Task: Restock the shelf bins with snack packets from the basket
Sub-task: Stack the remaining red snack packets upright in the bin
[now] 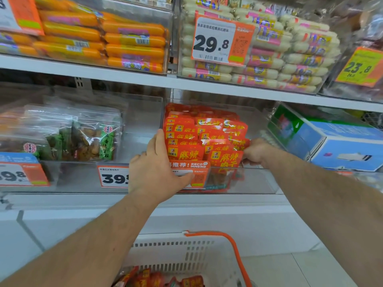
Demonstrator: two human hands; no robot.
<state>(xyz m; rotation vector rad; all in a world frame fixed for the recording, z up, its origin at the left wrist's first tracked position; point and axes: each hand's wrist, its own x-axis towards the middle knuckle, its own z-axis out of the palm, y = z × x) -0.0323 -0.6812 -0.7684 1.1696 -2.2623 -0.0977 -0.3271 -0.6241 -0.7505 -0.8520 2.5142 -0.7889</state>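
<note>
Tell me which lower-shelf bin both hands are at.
The middle bin, holding red packets; left hand and right hand flank the stack. Neighbouring bins go untouched.

White shelf [207, 200] (clear snack bins [257, 183] atop)
</note>
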